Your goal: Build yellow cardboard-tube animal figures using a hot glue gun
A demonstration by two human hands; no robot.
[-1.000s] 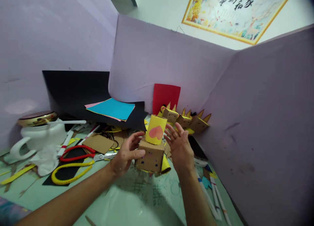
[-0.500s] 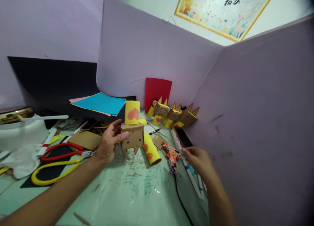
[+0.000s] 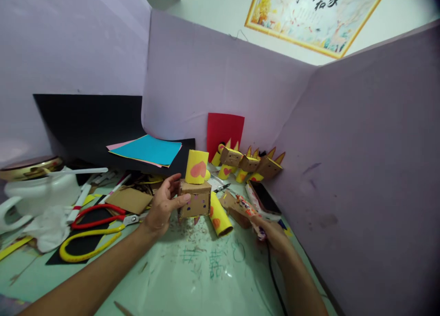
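My left hand (image 3: 168,204) grips a small cardboard box (image 3: 195,204) by its left side, thumb on the front with drawn dots. On top of the box stands a yellow paper tube (image 3: 197,167) with a pink heart; pointed tips show under the box. A second yellow tube (image 3: 221,216) with orange spots lies just right of it. My right hand (image 3: 271,233) is wrapped round a colourful patterned glue gun (image 3: 248,207), whose black cable (image 3: 273,272) runs down toward the front edge. Its nozzle points up and left, near a cardboard piece (image 3: 239,215).
Red and yellow scissors (image 3: 99,216), brown card (image 3: 129,200) and a white pot (image 3: 44,192) are at left. Blue paper (image 3: 151,150) lies behind. Several finished box figures (image 3: 249,163) stand at the back before red card (image 3: 225,129). A phone (image 3: 264,197) lies at right.
My right hand has moved from the white strip at the right to the glue gun and closed on it; the gun has turned. My left hand still grips the box. The view has shifted slightly.
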